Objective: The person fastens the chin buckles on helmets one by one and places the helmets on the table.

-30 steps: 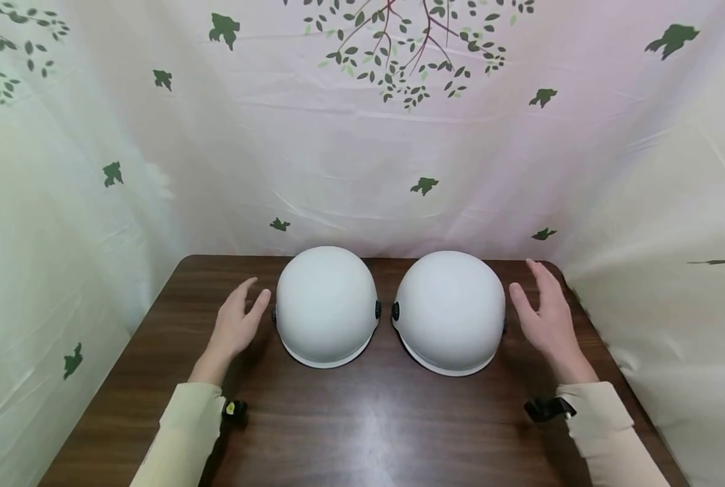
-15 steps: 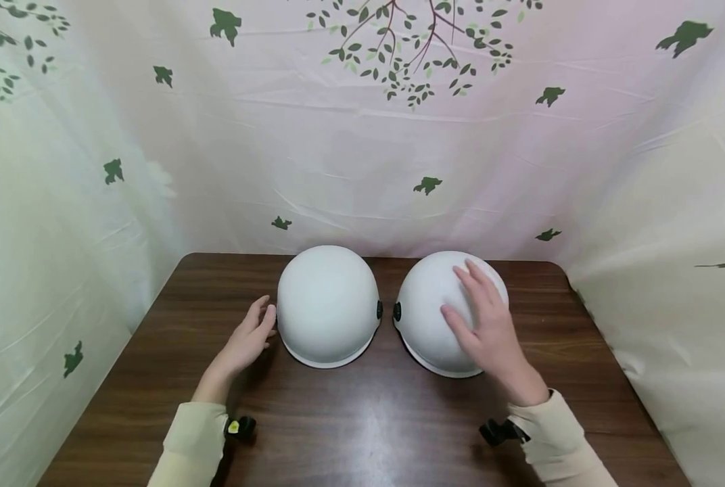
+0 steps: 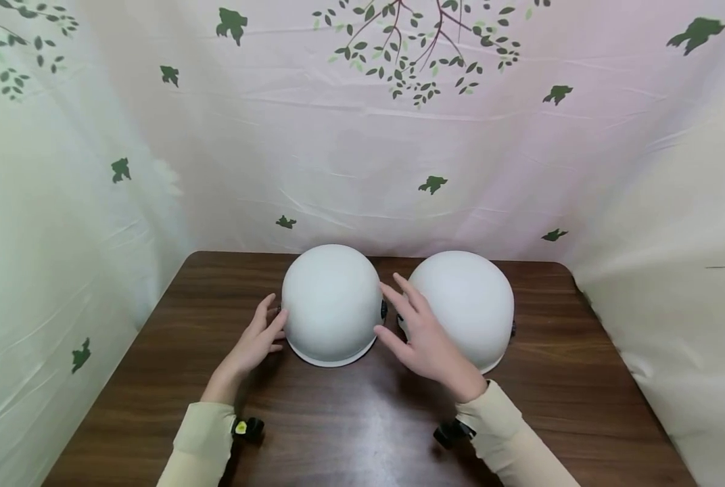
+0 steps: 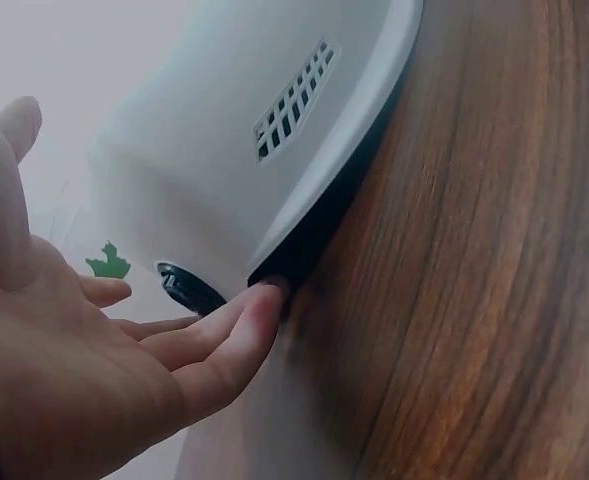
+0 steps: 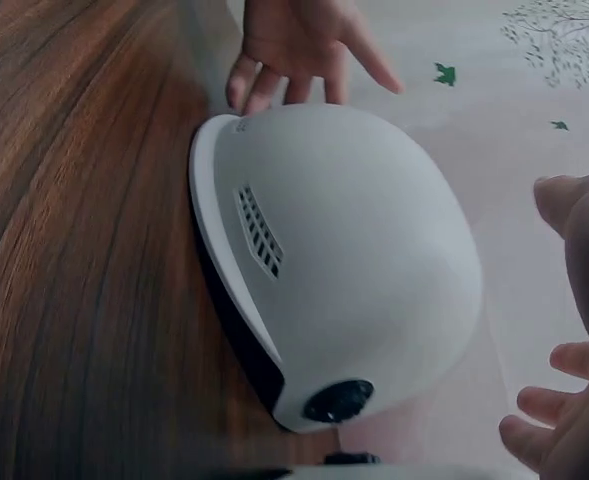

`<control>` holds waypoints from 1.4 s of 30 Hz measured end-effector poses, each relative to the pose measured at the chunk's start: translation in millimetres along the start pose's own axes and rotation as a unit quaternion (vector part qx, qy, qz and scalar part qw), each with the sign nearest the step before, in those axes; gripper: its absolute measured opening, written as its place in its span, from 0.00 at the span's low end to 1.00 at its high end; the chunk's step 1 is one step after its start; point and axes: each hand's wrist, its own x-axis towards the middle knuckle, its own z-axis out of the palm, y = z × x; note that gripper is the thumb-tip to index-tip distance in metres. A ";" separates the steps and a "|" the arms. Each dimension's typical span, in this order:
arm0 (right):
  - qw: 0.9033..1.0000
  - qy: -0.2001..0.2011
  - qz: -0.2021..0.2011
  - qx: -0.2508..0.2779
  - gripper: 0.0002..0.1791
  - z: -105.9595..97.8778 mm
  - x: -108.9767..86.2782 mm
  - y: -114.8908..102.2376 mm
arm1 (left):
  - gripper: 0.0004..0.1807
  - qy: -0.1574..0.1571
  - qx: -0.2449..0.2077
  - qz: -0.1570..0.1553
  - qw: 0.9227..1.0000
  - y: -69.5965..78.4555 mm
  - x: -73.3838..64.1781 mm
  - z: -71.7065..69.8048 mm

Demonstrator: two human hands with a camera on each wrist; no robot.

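Two white helmets with black side knobs stand dome-up, side by side. My left hand (image 3: 255, 343) is at the outer side of the left helmet (image 3: 332, 304). In the left wrist view, fingertips of the left hand (image 4: 94, 360) reach the helmet's (image 4: 204, 130) lower edge by its black knob (image 4: 191, 289). My right hand (image 3: 426, 343) is in front of the gap between the helmets, fingers spread, partly hiding the right helmet (image 3: 469, 304). In the right wrist view, the right hand (image 5: 564, 420) is apart from the left helmet (image 5: 374, 230), whose slotted vent (image 5: 261, 232) faces the camera.
The helmets rest near the back edge of a dark wooden table (image 3: 344, 433). A pale curtain (image 3: 350, 149) printed with leaves and green birds hangs close behind and along both sides. Black wrist cameras (image 3: 249, 429) sit at both cuffs.
My right hand has moved left from beyond the right helmet, across its front, to the gap between the helmets. My left hand has come in against the left helmet's side. Both helmets stay put.
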 end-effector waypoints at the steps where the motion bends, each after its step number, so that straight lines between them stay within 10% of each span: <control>1: 1.000 -0.010 0.003 -0.003 0.41 2.9 2.6 -0.7 | 0.45 0.001 -0.001 -0.001 1.000 0.0 -0.2 0.0; 19: 0.996 -0.083 0.044 -0.004 0.44 39.8 20.9 6.9 | 0.54 0.001 -0.010 -0.027 1.000 2.6 -3.3 6.9; 42: 0.996 -0.061 0.054 -0.025 0.46 52.2 23.9 7.1 | 0.49 0.021 -0.077 -0.028 0.996 -7.1 1.1 9.2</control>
